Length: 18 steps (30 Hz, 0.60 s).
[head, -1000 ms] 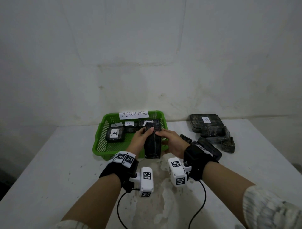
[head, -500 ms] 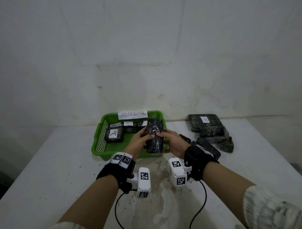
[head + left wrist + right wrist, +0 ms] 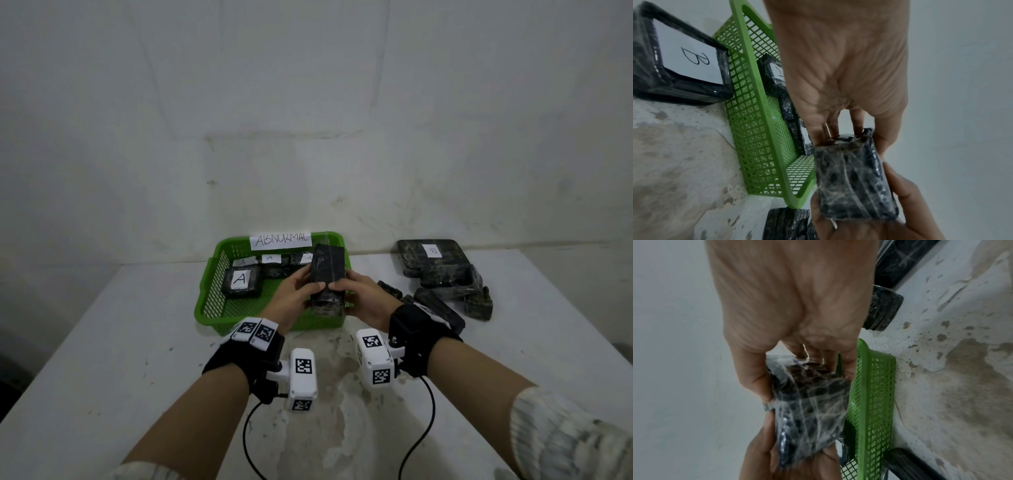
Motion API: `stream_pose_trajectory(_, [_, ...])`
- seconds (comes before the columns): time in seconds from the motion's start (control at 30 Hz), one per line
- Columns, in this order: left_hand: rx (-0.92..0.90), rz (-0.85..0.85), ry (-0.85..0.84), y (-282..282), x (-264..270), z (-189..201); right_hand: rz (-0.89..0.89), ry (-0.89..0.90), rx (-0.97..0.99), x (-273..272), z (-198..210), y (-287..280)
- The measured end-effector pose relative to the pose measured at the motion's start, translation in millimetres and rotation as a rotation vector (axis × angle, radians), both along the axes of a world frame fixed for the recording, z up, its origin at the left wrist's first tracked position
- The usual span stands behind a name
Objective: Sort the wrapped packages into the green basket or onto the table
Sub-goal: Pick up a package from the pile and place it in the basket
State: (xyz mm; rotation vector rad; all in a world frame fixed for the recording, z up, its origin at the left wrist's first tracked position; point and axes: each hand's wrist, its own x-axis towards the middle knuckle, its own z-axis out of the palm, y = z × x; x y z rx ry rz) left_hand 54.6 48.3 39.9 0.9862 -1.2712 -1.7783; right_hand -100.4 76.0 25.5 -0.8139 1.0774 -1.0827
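Both hands hold one black wrapped package (image 3: 327,274) (image 3: 853,181) (image 3: 812,410) upright over the right side of the green basket (image 3: 205,301). My left hand (image 3: 294,294) grips its left side, thumb across the front. My right hand (image 3: 359,294) grips its right side the same way. No label shows on the face toward me. Inside the basket lie several black packages with white "A" labels, the largest (image 3: 241,282) at the left. A paper sign reading "ABNORMAL" (image 3: 281,240) is fixed to the basket's far rim.
To the right on the white table (image 3: 102,359) lies a heap of dark wrapped packages (image 3: 442,274), the top one labelled "B" (image 3: 432,250). More packages (image 3: 442,308) lie just behind my right wrist. A plain wall stands close behind the table.
Both hands have carried the package away from me and upward, from the basket's near rim to over its right side; its top now tilts toward the far rim.
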Motion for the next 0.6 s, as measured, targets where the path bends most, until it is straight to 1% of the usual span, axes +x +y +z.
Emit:
stream_pose_trajectory(0.07, [0.013,0.043,0.009,-1.8,-0.1,-1.8,0.049,-0.036,-0.013,0.0,0.1,2.6])
stream_pose_trajectory(0.13, [0.007,0.059,0.012,-3.3,0.4,-4.8,0.055,-0.074,-0.025,0.1,-0.1,4.0])
stream_pose_trajectory(0.27, [-0.021,-0.009,0.009,0.3,0.3,-3.4,-0.031,-0.157,-0.005,0.8,-4.1,-1.9])
stream_pose_trajectory(0.37, [0.004,-0.062,-0.014,2.1,0.4,-0.7,-0.019,-0.223,0.065,-0.6,3.4,-3.5])
stream_pose_trajectory(0.43, [0.033,-0.041,0.016,1.3,1.7,1.6,0.015,-0.231,0.061,-3.5,5.4,-5.5])
stream_pose_trajectory(0.5, [0.029,-0.024,0.026,0.6,2.2,2.9,0.024,-0.191,0.041,-5.2,3.7,-8.0])
stream_pose_trajectory(0.6, [-0.004,-0.033,0.002,1.9,-1.4,5.0,-0.023,-0.153,0.014,-5.1,0.5,-9.1])
